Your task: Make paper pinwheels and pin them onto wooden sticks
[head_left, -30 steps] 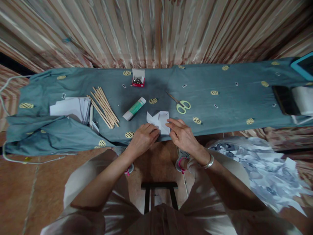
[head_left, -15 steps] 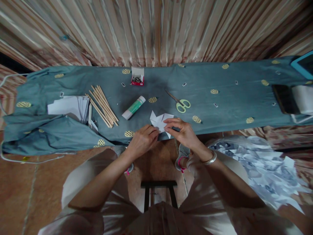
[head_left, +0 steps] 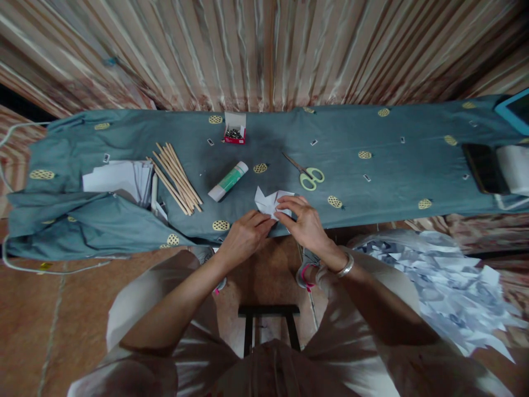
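Observation:
A white paper pinwheel (head_left: 266, 203) with pointed, folded blades lies at the near edge of the cloth-covered table. My left hand (head_left: 249, 234) grips its lower left part with the fingers closed. From the right, my right hand (head_left: 301, 219) pinches the paper near its centre, thumb and fingertips together; these fingers cover part of the blades. Just beyond the paper are scissors (head_left: 311, 177) with pale green handles and a green-and-white glue stick (head_left: 228, 181). Further back stands an open red box (head_left: 235, 138) of small metal pins.
Several wooden sticks (head_left: 177, 179) lie left of the glue stick, beside a stack of white paper (head_left: 118, 179). A dark phone (head_left: 484, 168) and a blue-framed tablet (head_left: 514, 112) are at the far right. Paper scraps (head_left: 442, 286) fill a bag on the floor at right.
My right hand has shifted slightly left and inward over the pinwheel, closer to my left hand. The paper's lower right point is now covered. The whole view has moved a little.

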Available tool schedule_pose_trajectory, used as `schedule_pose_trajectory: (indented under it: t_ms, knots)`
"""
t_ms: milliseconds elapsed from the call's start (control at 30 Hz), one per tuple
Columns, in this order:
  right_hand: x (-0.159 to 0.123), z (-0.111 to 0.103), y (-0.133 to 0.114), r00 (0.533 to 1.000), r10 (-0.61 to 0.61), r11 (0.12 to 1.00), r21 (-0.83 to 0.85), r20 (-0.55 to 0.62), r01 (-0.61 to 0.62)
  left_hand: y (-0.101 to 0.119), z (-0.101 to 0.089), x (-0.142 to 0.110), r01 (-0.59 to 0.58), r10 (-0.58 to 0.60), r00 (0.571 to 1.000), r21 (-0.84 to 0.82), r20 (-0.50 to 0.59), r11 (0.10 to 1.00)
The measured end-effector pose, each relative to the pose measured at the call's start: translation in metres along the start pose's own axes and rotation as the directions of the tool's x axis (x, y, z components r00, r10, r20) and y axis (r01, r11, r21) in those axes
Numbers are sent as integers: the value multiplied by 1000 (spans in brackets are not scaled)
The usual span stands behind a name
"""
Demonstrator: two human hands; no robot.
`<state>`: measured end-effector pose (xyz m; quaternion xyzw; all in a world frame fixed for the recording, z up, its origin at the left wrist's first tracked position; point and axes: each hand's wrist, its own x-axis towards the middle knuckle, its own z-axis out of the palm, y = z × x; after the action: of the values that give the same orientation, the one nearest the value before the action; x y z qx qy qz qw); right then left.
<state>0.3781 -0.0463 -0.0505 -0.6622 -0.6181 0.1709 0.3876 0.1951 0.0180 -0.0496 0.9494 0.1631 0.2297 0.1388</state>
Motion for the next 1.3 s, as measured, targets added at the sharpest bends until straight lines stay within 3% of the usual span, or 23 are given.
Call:
schedule_pose_trajectory:
  t_ms: [533,1300]
  knots:
    - [-10,-7,-4,992,-109,990,-88,63,114,-5,3,2,44,-44,999,-148,8,988]
    - [-10,-6,-7,984,-155,975,-146,91,167,-3,6,0,57,-59,998,-99,-24,994]
